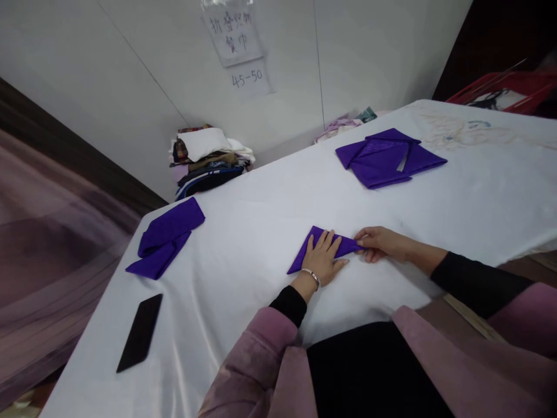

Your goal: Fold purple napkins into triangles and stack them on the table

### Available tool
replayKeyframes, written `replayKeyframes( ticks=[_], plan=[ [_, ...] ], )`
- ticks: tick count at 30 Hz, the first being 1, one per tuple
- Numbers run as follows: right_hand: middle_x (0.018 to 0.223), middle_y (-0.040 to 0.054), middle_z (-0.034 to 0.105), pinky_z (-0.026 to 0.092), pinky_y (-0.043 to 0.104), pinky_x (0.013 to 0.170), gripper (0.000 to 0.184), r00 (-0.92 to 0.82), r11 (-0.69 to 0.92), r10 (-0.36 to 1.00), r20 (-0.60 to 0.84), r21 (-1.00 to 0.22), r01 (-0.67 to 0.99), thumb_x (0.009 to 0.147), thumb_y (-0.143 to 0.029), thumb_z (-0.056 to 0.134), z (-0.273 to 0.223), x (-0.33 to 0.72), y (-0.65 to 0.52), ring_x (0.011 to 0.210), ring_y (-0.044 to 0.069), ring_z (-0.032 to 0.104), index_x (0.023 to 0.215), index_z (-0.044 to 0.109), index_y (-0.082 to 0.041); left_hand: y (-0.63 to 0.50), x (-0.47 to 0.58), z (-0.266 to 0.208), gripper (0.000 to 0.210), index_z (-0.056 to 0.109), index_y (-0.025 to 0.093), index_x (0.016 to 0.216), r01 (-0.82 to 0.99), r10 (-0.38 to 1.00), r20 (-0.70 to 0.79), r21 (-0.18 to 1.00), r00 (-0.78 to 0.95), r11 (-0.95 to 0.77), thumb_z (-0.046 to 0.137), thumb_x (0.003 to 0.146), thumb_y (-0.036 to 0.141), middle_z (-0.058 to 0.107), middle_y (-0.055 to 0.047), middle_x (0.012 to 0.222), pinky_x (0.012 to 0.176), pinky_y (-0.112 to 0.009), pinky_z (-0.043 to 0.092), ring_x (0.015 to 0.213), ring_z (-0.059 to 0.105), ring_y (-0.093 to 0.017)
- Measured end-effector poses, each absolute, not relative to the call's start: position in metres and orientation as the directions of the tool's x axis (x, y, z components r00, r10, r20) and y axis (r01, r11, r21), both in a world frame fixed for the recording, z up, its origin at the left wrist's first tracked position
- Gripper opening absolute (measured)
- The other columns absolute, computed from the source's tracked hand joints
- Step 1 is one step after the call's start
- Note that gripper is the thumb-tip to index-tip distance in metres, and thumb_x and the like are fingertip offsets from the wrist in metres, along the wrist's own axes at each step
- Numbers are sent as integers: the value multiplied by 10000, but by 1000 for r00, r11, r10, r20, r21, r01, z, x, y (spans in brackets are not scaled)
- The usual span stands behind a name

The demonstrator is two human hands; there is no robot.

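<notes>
A purple cloth napkin [301, 253], folded into a narrow pointed shape, lies on the white-covered table [243, 232] in front of me. My left hand [322, 255] rests flat across its middle, fingers spread, pressing it down; a silver bracelet circles that wrist. At the napkin's right-hand point, my right hand [378, 244] pinches the tip between thumb and fingers. Part of the napkin is hidden under my left hand.
Further purple folded cloths lie at the back right [383, 159] and left [172, 232]. A dark flat rectangular object [140, 332] is near the left edge. Behind the table stand a clothes pile [209, 159] and a red basket [528, 90]. Handwritten paper signs [235, 35] hang on the wall.
</notes>
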State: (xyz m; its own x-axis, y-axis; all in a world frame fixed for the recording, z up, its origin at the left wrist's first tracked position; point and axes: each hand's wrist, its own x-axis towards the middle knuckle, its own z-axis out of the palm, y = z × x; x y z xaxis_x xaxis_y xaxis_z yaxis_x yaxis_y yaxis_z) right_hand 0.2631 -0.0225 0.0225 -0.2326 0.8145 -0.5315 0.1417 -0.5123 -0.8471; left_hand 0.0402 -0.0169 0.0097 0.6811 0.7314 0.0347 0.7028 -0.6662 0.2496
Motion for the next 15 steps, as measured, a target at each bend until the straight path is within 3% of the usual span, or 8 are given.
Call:
replayKeyframes(
  ticks=[6,15],
  plan=[
    [677,0,666,471,199,390,321,-235,-408,870,-433,-901,148,746,-364,639,13,257,-26,445,106,597,960,473,-192,-21,21,10,686,291,182,1426,760,787,46,232,615,-607,349,876,588,251,-111,1506,1126,-518,158,1394,177,-263],
    [629,-35,617,413,186,352,260,-282,-349,853,-440,-881,320,758,-235,544,16,249,-25,400,97,555,1001,461,-199,-26,-18,2,703,217,235,1448,837,848,-8,161,531,-523,337,861,601,171,-20,1512,1142,-514,149,1404,120,-254]
  ],
)
